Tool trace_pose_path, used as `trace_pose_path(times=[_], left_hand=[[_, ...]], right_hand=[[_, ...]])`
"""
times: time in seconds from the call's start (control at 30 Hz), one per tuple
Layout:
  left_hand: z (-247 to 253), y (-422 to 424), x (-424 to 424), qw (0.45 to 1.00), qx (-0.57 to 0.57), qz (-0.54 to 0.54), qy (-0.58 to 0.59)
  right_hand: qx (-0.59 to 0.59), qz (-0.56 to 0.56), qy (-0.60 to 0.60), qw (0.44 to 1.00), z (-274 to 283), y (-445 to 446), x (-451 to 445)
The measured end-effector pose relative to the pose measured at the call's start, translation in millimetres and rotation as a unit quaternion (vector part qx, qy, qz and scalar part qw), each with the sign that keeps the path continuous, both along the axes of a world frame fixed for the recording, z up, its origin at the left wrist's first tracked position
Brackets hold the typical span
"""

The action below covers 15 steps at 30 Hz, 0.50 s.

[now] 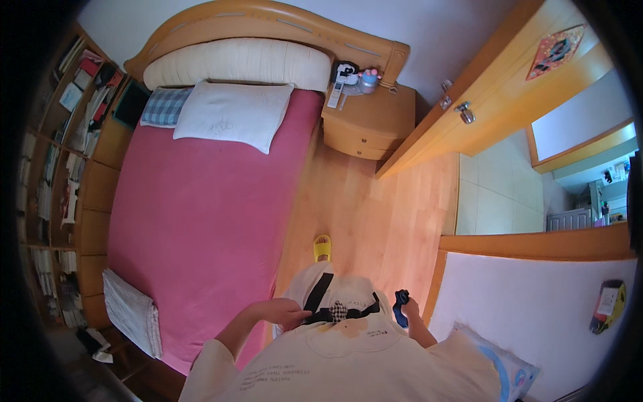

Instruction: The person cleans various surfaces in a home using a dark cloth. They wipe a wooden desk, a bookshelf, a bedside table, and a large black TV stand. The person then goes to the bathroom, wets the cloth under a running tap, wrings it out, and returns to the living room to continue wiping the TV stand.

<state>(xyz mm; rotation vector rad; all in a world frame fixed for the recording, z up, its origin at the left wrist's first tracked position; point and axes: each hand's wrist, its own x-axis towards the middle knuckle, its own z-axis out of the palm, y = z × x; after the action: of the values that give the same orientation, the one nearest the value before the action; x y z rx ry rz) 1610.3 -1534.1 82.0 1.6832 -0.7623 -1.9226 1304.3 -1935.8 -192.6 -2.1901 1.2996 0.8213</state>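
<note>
My left hand (287, 312) is at my waist, its fingers closed on one end of a black strap (317, 296). The strap runs across the front of my light shirt, and a black-and-white checked piece (338, 311) sits at its middle. Off to the right side of my body, my right hand (411, 307) grips a dark, bunched item (401, 307) that looks like fabric or strap. Part of that item hangs below the fist. One foot in a yellow slipper (322, 247) shows on the wood floor ahead of me.
A bed with a pink sheet (211, 201) stands on the left, beside bookshelves (60, 151). Ahead is a wooden nightstand (369, 118) holding a remote and a bottle. An open wooden door (482, 100) leads to a tiled floor (502, 191). A white wall (517, 291) is close on my right.
</note>
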Motion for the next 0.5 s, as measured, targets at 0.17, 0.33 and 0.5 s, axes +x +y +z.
trace_pose_path(times=[0.17,0.33,0.5], left_hand=[[2,-19,93,0.997,0.052,-0.025,0.055],[-15,-44,170,0.992,0.041,-0.027,0.119],[-14,-78,239,0.995,0.037,0.043,0.080]], right_hand=[[-0.010,-0.038,-0.063,0.997,4,-26,96],[-0.012,-0.023,-0.199,0.980,25,-48,251],[0.053,0.032,-0.224,0.973,29,-81,415]])
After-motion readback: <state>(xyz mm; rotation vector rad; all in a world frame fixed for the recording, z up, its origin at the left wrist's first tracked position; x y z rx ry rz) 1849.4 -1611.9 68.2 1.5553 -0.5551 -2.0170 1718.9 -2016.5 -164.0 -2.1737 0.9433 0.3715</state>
